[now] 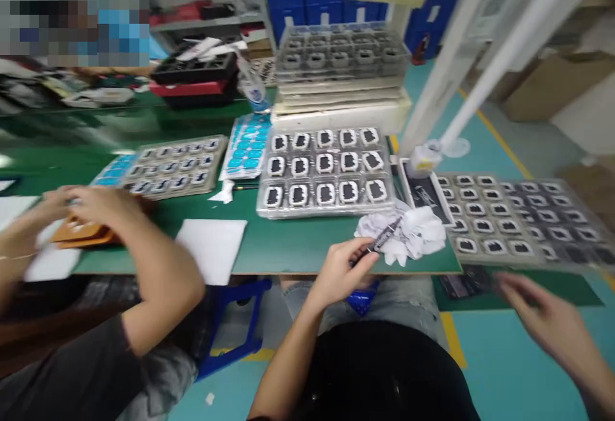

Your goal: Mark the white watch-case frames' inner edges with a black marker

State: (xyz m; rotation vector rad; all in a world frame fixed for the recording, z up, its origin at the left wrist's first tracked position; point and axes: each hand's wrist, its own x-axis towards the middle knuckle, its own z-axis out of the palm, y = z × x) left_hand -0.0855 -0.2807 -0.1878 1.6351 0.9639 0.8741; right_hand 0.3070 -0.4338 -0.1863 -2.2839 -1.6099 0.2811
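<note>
My left hand (344, 272) is closed around a black marker-like pen (384, 236) at the table's front edge. The pen's far end lies over crumpled white paper (423, 234). Out to the right, beyond the table's corner, my right hand (541, 312) is blurred, its fingers reaching toward a dark flat item (464, 282); whether it grips anything is hidden by the blur. Behind the pen, a clear plastic tray (327, 208) holds rows of white-framed black parts. A small white box (450, 216) with a dark inside stands right of this tray.
At the left a co-worker's hands (72, 200) handle an orange-brown item (86, 232). A white sheet (211, 248) lies between us. More trays of parts (485, 216) are at the right. Stacked trays (341, 62) stand behind, beside a slanted white post (446, 62).
</note>
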